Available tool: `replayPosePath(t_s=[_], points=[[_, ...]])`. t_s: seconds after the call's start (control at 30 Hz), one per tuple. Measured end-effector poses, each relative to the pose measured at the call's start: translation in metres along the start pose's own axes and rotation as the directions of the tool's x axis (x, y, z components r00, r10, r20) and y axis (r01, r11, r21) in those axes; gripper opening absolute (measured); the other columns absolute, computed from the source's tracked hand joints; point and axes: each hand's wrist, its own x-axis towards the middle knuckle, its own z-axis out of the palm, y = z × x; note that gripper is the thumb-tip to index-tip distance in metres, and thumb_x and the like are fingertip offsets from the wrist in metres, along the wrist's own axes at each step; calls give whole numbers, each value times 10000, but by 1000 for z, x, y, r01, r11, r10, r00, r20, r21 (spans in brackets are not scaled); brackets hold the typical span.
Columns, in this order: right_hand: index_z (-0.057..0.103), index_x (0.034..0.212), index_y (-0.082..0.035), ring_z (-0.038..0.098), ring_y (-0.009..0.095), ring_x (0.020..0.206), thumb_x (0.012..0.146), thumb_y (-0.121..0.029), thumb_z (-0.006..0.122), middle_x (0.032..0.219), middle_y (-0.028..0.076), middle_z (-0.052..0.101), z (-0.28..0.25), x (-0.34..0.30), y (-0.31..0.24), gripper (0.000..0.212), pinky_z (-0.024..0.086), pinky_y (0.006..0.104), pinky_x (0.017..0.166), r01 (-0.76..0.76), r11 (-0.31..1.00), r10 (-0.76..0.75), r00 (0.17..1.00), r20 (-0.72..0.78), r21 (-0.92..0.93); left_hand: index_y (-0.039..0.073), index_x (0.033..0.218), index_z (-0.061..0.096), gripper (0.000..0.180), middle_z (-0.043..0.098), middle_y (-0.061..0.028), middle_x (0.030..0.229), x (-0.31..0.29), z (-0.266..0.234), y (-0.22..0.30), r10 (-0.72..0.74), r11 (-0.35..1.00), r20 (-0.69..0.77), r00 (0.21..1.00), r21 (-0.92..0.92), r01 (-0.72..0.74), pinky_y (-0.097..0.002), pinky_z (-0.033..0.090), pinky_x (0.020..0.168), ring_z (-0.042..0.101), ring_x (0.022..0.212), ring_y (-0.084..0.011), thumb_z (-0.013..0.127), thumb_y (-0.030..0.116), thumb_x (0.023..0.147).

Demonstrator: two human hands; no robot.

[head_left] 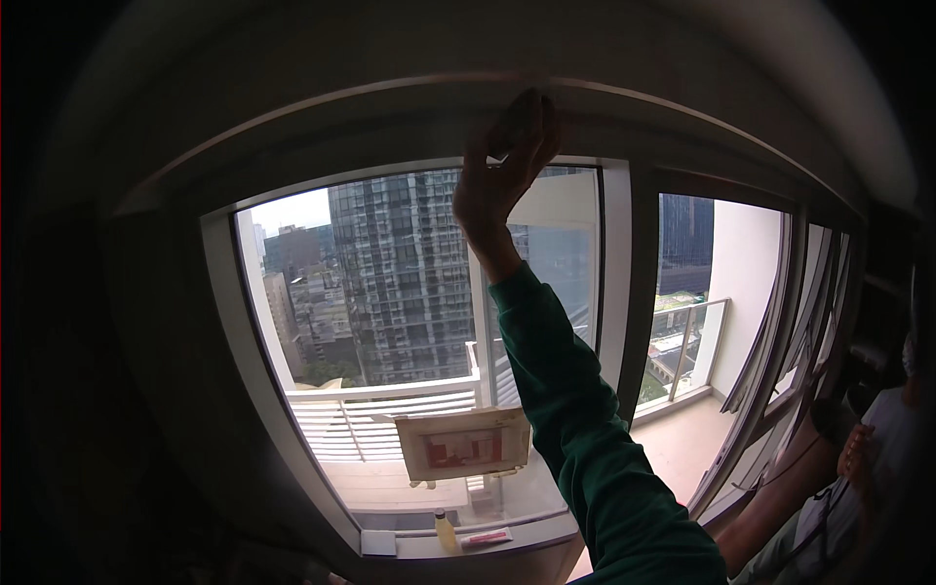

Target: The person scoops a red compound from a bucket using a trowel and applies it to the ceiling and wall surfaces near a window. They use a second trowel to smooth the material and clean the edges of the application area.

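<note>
My right hand [499,180], in a green sleeve [570,409], reaches up to the dark top of the window frame. Its fingers are curled round a small dark, rounded object [520,125]. The poor light up there hides what kind of thing it is. Below the hand, the large window pane [400,283] stands in a pale frame [229,283]. A sheet with a red picture [466,448] is taped low on the glass. My left hand is not in view.
On the sill stand a bottle with yellowish contents [446,531], a red-and-white tube [487,538] and a small white box [378,543]. Right of the window, a doorway gives onto a balcony [687,434]. At the far right is another person [858,478], hands together.
</note>
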Motion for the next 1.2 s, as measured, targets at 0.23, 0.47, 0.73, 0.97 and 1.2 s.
replayPosePath(t_s=[0.23, 0.47, 0.73, 0.97, 1.2], points=[[342, 1485, -52, 277, 432, 1380, 874, -185, 658, 1482, 273, 244, 18, -30, -55, 701, 308, 565, 1085, -40, 993, 6, 955, 295, 110, 127, 1256, 615, 466, 546, -23, 1297, -20, -1, 6, -2, 985, 96, 995, 170, -14, -399, 404, 997, 494, 1159, -225, 647, 431, 904], [553, 1248, 38, 679, 241, 921, 924, -217, 620, 1066, 155, 659, -85, 9, -43, 417, 567, 324, 577, -736, 478, 652, 663, 369, 479, 91, 1234, 616, 413, 601, -46, 1130, 10, 4, 3, 37, 966, 89, 995, 254, -59, -374, 461, 935, 532, 1098, -219, 575, 405, 968], [586, 1184, -30, 691, 182, 793, 958, -187, 600, 1007, 92, 691, -147, 105, 23, 276, 538, 281, 530, -773, 433, 666, 621, 413, 463, 71, 1308, 556, 467, 615, -60, 1114, 30, 40, -3, 39, 948, 398, 916, 275, -160, -385, 445, 976, 545, 1090, -219, 618, 364, 950], [570, 1145, 52, 685, 186, 784, 907, -88, 633, 1022, 123, 674, -79, 64, -18, 283, 587, 290, 539, -673, 672, 492, 718, 492, 310, 53, 1373, 503, 541, 627, -73, 1100, 67, 38, -11, 178, 816, 685, 706, 297, -495, -395, 431, 1012, 557, 1083, -220, 656, 329, 934], [649, 1131, 55, 679, 181, 864, 872, -80, 674, 1013, 100, 702, -118, -52, -157, 293, 552, 339, 816, -951, 270, 722, 301, 623, 147, -40, 1113, 605, 310, 684, -148, 999, 62, 66, 43, 114, 984, 536, 837, -175, -21, -379, 606, 767, 699, 881, -248, 625, 219, 944]])
